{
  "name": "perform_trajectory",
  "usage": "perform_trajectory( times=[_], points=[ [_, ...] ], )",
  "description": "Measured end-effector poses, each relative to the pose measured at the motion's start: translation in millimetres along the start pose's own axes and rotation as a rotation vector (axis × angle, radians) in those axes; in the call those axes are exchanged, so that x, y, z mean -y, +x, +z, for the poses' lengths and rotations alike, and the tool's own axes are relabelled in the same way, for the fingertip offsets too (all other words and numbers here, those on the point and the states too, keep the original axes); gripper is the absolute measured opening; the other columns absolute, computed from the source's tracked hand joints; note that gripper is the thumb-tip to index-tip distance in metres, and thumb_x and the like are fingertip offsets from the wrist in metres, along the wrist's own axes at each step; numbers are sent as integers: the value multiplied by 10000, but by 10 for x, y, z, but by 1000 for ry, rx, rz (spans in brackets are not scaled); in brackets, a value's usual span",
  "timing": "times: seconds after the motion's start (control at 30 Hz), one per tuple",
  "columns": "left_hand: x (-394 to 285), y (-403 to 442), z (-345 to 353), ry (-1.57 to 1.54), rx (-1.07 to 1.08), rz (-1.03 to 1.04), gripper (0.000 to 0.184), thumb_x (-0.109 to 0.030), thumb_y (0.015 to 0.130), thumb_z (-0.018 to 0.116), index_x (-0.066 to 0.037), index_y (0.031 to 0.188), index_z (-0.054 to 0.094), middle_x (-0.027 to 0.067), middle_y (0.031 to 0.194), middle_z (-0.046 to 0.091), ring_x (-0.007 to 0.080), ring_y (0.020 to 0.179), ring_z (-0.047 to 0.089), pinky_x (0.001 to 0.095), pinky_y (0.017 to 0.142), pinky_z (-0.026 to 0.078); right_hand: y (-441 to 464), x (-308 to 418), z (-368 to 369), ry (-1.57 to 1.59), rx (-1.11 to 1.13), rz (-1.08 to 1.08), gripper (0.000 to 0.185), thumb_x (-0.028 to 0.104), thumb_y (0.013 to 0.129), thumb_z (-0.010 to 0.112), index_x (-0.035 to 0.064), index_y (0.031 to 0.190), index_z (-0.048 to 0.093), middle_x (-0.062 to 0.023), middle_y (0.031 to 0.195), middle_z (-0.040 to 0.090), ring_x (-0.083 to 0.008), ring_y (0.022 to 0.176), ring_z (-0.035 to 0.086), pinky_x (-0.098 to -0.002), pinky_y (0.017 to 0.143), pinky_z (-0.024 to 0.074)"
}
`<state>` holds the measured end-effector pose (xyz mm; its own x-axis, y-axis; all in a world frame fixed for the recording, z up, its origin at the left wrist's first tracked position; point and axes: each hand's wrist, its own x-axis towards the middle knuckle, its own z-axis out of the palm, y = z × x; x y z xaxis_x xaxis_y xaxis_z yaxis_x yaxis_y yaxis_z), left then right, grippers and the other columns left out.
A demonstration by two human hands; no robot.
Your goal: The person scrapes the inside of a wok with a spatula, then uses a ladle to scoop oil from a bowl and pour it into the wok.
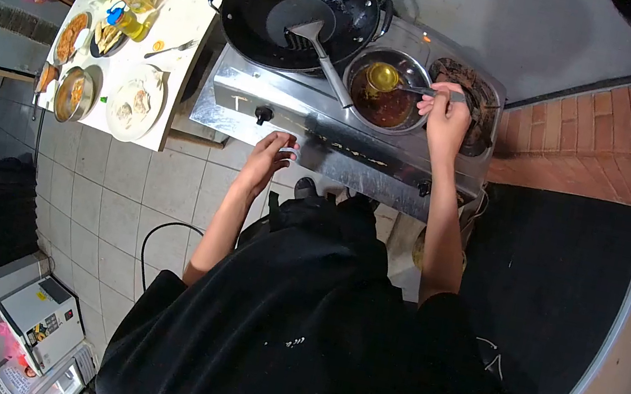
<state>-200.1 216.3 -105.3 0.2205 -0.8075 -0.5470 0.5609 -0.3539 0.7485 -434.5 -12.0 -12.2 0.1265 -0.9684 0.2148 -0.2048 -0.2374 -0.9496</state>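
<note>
My right hand (450,113) is closed around the handle of a ladle (385,77). Yellow oil shows in the ladle's cup, which is held over a metal bowl (355,109) with dark reddish-brown liquid inside. My left hand (267,159) hangs in front of the stove (242,87), just below a black knob (263,114). Its fingers are loosely bent, and I see nothing in them. Left of the bowl, a black wok (253,0) sits on the stove. A slotted spatula (326,64) leans in the wok, its handle reaching toward the bowl.
A white side table (177,46) at left carries an oil bottle (133,26), a white plate with food (113,123), a metal pot (61,106) and other dishes. Behind the bowl is a dark burner (475,128). A brick wall (594,149) stands at right.
</note>
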Motion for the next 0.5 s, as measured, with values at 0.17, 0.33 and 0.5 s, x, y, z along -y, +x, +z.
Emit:
perform_trajectory(
  times=[0.17,0.33,0.5],
  points=[
    [-15,11,-19,-10,-9,2,279,-326,995,544,-76,1111,588,39,1021,639,127,857,592,263,744,444,104,160,39,43,44,14,162,62,964,478,-25,917,605,-118,677,645,-145,583,650,-271,558,515],
    [-32,26,-59,-34,-6,12,272,-323,994,546,-78,1107,586,37,1022,639,128,854,595,263,741,443,275,336,178,30,82,-8,168,66,967,477,-30,913,604,-119,680,642,-141,576,642,-270,552,511],
    [-53,27,-125,-56,-22,37,263,-318,995,542,-86,1115,578,38,1026,639,128,848,596,266,746,444,560,433,432,60,143,-44,176,84,966,488,-37,921,606,-132,696,650,-146,580,646,-271,546,509]
  ],
)
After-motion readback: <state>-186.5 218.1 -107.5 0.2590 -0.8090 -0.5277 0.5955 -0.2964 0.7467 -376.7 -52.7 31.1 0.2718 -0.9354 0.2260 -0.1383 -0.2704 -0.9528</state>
